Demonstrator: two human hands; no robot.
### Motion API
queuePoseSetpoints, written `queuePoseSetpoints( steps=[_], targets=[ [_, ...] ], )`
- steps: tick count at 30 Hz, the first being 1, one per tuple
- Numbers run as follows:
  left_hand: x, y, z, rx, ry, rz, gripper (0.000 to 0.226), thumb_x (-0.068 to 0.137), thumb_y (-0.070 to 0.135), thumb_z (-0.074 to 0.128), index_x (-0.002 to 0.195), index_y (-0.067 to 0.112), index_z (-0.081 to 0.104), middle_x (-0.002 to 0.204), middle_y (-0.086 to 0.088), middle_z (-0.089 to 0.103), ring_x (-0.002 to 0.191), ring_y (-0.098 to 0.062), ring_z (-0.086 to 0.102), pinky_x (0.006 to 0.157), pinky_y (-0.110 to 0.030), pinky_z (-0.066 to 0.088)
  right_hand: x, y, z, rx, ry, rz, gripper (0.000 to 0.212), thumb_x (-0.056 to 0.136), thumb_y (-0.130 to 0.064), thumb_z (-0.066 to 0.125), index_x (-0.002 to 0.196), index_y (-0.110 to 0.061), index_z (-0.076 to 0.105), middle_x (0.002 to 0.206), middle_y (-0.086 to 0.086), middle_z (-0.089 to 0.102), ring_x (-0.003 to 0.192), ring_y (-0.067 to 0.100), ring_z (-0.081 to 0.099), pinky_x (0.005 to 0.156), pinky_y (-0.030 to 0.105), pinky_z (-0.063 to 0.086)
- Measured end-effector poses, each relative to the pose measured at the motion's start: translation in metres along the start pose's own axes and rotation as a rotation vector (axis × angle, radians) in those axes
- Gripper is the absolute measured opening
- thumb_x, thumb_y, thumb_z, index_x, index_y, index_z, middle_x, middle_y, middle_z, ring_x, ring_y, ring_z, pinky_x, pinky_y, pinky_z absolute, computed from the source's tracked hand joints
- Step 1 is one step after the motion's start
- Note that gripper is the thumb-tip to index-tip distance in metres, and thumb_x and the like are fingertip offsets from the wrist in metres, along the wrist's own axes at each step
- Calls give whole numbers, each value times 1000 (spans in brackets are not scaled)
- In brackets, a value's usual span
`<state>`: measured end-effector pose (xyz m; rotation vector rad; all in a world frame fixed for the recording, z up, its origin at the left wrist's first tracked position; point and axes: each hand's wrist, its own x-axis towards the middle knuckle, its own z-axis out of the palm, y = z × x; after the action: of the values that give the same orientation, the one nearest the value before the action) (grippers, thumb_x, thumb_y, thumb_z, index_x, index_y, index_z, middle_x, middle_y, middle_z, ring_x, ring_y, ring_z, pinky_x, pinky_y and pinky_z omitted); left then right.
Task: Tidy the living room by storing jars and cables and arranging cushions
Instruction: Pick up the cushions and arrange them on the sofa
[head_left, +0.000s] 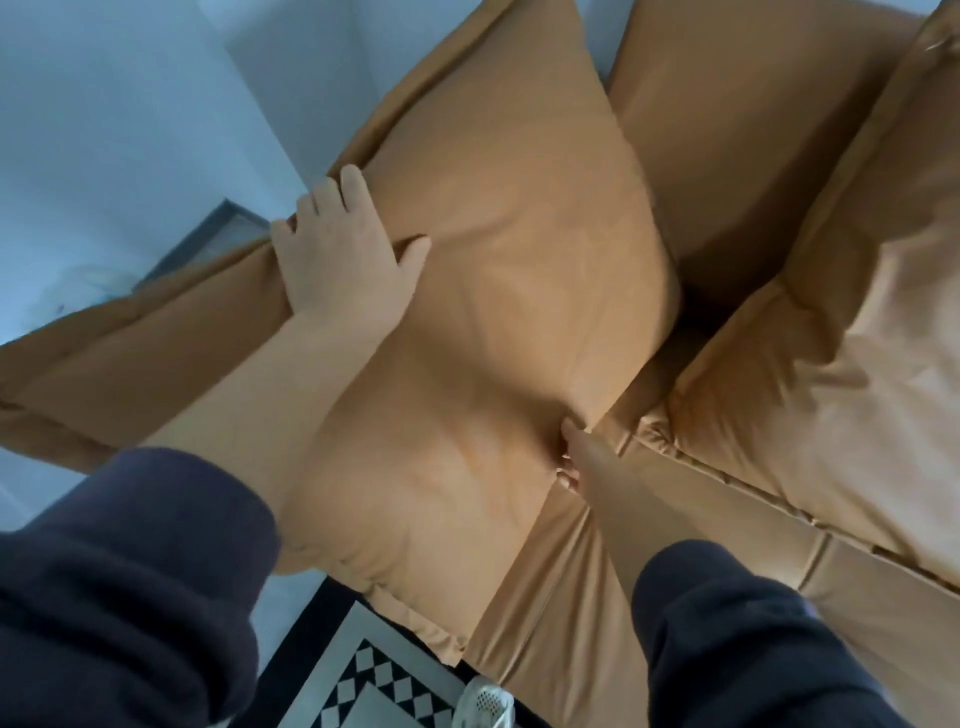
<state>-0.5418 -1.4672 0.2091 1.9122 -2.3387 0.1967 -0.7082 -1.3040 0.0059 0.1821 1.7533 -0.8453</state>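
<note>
Cushion (493, 291) wedged against sofa arm (156, 338)

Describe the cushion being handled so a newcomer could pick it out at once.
Start at the tan sofa that fills most of the view. The loose cushion lies over its arm at centre, same colour as the fixed back cushions. Only it has the left hand on top and the right hand at its edge.

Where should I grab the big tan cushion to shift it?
Take the cushion by its two opposite side edges, one hand each side, as the left hand and right hand do now. It is wide, soft and sagging, so fingers pinching one corner would let it flop.
</note>
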Motion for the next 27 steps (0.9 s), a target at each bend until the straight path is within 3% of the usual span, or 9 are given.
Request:
queuePoseSetpoints(
  steps=[2,5,7,9,11,14,18,24,27],
  targets=[
    [1,5,4,-28,59,60,57,93,50,51,125,4,43,122,-18,53,114,-37,50,94,-50,37,-2,-9,4,49,3,-136,17,99,-16,45,98,-8,59,74,5,56,54,13,53,40,20,39],
    [-2,9,11,-84,46,97,40,97,40,51,116,6,46,115,-17,56,109,-37,53,89,-50,38,-6,-35,12,77,12,-271,24,98,-6,38,78,-10,52,65,5,53,51,16,45,36,17,33],
    [-4,10,14,-122,23,81,34,98,37,50,114,7,46,114,-16,57,108,-37,52,90,-51,39,3,-29,5,48,102,-240,20,96,-16,40,98,-3,56,85,13,64,70,27,59,56,23,44],
    [-8,12,15,-156,15,80,31,99,36,48,110,7,47,110,-16,58,105,-37,53,88,-50,40,18,-6,-11,-69,224,-133,49,91,-35,50,126,-1,50,117,20,61,102,38,61,83,39,51],
    [-8,13,19,-159,51,86,28,99,35,46,105,8,47,104,-14,58,99,-36,54,84,-48,39,32,19,-19,-72,217,-46,69,85,-46,61,136,-3,43,128,18,55,113,39,56,95,47,49],
    [-13,14,28,-133,97,104,26,100,35,45,102,9,46,101,-12,57,96,-34,54,81,-46,39,29,27,-18,-45,159,-67,71,82,-52,66,132,-4,48,123,16,59,111,35,58,97,44,49],
    [-24,19,47,-124,11,139,31,100,36,42,111,7,47,108,-13,58,102,-33,54,85,-47,38,13,23,-34,-101,267,-184,54,88,-36,63,130,-4,51,120,15,62,107,34,60,94,43,50],
    [-35,19,43,-31,-70,161,63,95,43,41,140,1,32,138,-22,41,126,-41,41,101,-57,35,-43,5,-27,-413,298,-675,66,96,-27,49,153,-24,17,158,9,20,142,26,23,109,38,28],
    [-49,19,50,101,8,458,69,95,45,39,154,17,17,160,-17,11,146,-43,11,113,-66,13,-44,15,-12,-719,165,-718,62,99,-41,39,152,-39,6,162,0,0,148,26,6,118,46,17]
  ],
)
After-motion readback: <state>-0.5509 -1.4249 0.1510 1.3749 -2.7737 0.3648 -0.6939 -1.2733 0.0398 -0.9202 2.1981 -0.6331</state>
